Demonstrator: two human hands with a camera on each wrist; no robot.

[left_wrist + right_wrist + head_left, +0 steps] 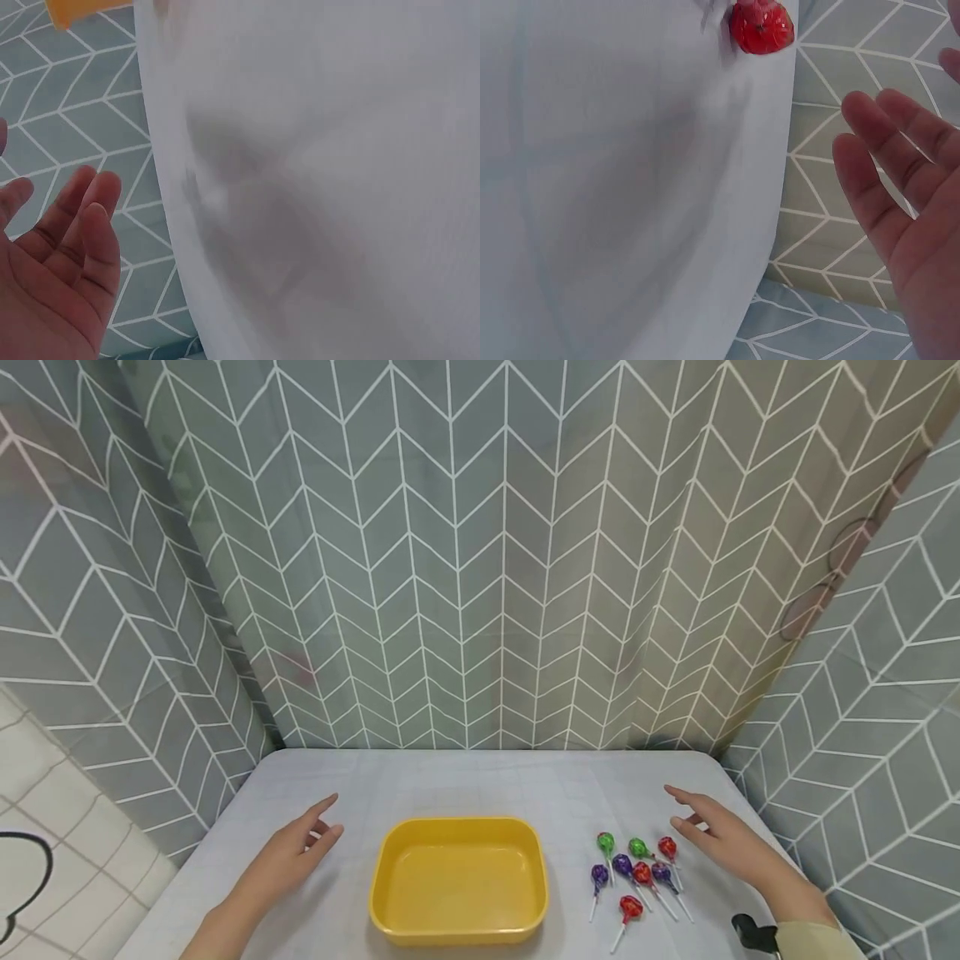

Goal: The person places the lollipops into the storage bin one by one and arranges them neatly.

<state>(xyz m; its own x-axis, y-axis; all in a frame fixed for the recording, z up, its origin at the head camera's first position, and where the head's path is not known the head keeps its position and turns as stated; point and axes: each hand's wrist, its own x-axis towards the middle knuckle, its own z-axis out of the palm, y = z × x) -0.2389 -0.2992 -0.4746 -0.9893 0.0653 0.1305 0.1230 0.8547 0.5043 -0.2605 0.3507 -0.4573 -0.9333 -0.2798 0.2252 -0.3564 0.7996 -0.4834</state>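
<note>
My left hand [288, 853] hovers over the table on the left of a yellow tray [459, 938], its fingers loosely spread and nothing in them. On the far side, my right hand [723, 837] is held above the table just right of a group of wrapped lollipops, also holding nothing. Among these are a green lollipop [606, 842], a purple lollipop [599, 876] and a red lollipop [631, 907], lying with white sticks toward the front. The right wrist view shows a red lollipop [762, 28] near the relaxed fingers [874, 187]. Curved fingers [101, 240] appear in the left wrist view.
A white cloth covers the table [345, 785]. Grey curtains [480, 568] with white chevron lines stand behind it and at both sides. A black object [752, 933] sits by the right sleeve [817, 941].
</note>
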